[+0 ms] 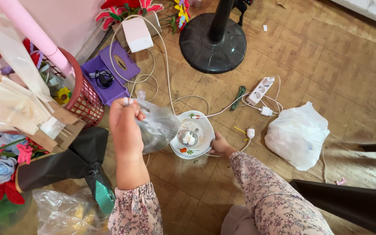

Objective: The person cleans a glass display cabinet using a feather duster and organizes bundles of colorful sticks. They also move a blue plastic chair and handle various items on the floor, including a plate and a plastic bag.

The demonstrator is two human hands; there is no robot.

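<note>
Left hand (125, 126) raised, fingers pinched on the neck of a thin crinkly clear plastic bag (157, 126); bag hangs just beside the plate. Right hand (219, 146) grips the rim of a round white glossy plate (201, 126) on the wood floor; its fingers mostly hidden.

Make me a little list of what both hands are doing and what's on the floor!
left hand: holds up a clear plastic bag
right hand: grips the edge of a white plate
on the plate: a small metal cup
nearby: white bag, power strip, fan base, red basket
floor: wooden
</note>
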